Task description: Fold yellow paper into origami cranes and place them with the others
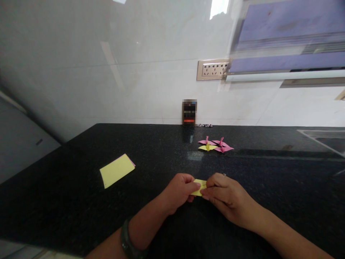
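A small piece of folded yellow paper (pixel 198 182) is between my two hands, just above the dark countertop (pixel 161 151). My left hand (pixel 179 190) pinches its left side, thumb on top. On the right side, the fingers of my right hand (pixel 228 194) are closed on the paper and cover part of it. Beyond my hands stand several folded paper cranes: a yellow crane (pixel 207 147) in front, with pink cranes (pixel 223 148) around it. To the left lies a stack of paper sheets (pixel 117 171), yellow on top, with a purple edge showing beneath.
A dark, pixelated upright object (pixel 189 113) leans by the tiled wall, with a beaded string (pixel 205 126) beside it. A wall socket (pixel 214 69) is above. At the right, a glass-like panel (pixel 323 140) edges the countertop. A purple panel (pixel 291 32) hangs upper right.
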The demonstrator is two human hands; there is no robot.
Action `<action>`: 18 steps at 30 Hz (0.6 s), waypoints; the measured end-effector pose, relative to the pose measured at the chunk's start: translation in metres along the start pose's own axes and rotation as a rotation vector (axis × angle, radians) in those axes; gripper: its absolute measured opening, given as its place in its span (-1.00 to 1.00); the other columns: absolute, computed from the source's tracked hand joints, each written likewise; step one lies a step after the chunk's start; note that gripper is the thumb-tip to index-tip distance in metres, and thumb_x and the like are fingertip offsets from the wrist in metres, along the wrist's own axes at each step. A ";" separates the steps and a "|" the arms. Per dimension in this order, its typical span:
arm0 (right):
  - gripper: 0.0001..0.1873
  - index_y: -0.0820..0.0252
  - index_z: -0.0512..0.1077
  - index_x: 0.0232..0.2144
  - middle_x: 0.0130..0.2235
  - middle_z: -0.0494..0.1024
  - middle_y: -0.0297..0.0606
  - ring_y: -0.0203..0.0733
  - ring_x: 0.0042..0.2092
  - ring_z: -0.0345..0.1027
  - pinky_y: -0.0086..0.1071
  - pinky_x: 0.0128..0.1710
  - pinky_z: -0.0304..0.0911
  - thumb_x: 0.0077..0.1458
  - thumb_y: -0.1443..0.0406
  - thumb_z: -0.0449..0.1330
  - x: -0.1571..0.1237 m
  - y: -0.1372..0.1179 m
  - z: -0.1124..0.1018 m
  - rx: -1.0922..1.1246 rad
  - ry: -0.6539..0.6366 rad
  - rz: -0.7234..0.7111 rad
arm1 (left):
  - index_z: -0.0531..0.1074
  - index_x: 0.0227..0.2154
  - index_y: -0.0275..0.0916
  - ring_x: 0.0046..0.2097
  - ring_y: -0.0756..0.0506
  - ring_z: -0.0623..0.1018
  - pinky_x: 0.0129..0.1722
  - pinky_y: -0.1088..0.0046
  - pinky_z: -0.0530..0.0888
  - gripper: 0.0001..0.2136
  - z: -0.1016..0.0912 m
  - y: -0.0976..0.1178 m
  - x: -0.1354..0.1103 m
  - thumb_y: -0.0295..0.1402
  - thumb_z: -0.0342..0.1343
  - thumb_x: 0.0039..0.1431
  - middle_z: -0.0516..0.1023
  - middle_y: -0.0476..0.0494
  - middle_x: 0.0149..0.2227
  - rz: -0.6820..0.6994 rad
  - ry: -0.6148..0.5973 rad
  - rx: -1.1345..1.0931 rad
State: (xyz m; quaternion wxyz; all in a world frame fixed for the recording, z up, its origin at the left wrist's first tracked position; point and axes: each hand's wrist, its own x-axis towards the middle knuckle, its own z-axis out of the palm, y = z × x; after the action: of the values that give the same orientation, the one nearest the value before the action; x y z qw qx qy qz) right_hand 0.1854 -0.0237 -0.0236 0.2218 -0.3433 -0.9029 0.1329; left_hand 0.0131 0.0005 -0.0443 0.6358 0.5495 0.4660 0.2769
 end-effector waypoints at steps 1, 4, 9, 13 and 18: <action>-0.78 0.17 0.41 -0.32 -0.39 0.33 -0.25 -0.27 -0.34 0.18 -0.39 -0.37 0.09 0.08 0.39 -0.03 0.000 0.000 0.000 0.001 0.002 -0.003 | 0.24 -0.66 -0.31 -0.63 0.10 0.22 -0.63 0.58 0.18 -0.82 0.000 0.001 0.000 -0.31 -0.01 -0.09 0.23 0.06 -0.67 0.001 0.002 0.006; -0.78 0.18 0.41 -0.33 -0.39 0.35 -0.24 -0.27 -0.33 0.19 -0.39 -0.36 0.09 0.08 0.39 -0.03 0.000 0.000 0.000 0.001 0.010 -0.009 | 0.24 -0.66 -0.31 -0.64 0.11 0.22 -0.64 0.59 0.17 -0.82 0.001 0.001 0.000 -0.32 -0.01 -0.09 0.22 0.06 -0.67 0.009 0.014 0.029; -0.78 0.19 0.39 -0.34 -0.39 0.34 -0.23 -0.26 -0.33 0.19 -0.39 -0.37 0.10 0.09 0.40 -0.05 0.000 0.002 0.002 -0.028 0.009 -0.007 | 0.26 -0.65 -0.32 -0.61 0.10 0.24 -0.62 0.58 0.21 -0.81 0.001 0.001 0.000 -0.29 0.00 -0.08 0.25 0.05 -0.65 0.009 0.030 0.053; -0.78 0.23 0.36 -0.38 -0.38 0.31 -0.21 -0.25 -0.33 0.18 -0.40 -0.37 0.12 0.09 0.41 -0.08 0.001 0.002 0.004 -0.056 -0.010 0.019 | 0.30 -0.63 -0.34 -0.59 0.09 0.30 -0.58 0.56 0.26 -0.80 0.001 0.003 -0.001 -0.28 0.01 -0.09 0.31 0.01 -0.61 -0.010 0.024 0.035; -0.83 0.23 0.32 -0.38 -0.36 0.29 -0.21 -0.23 -0.33 0.16 -0.38 -0.36 0.12 0.06 0.44 -0.07 0.001 0.002 0.007 -0.103 -0.048 0.078 | 0.33 -0.59 -0.35 -0.62 0.08 0.33 -0.58 0.55 0.28 -0.78 0.004 0.006 -0.002 -0.25 0.01 -0.08 0.36 -0.03 -0.63 -0.049 -0.014 -0.002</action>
State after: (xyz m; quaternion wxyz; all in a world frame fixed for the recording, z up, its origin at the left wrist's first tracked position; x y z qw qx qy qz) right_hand 0.1825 -0.0218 -0.0303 0.1768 -0.3860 -0.8995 0.1033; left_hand 0.0166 -0.0019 -0.0380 0.6462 0.5393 0.4746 0.2576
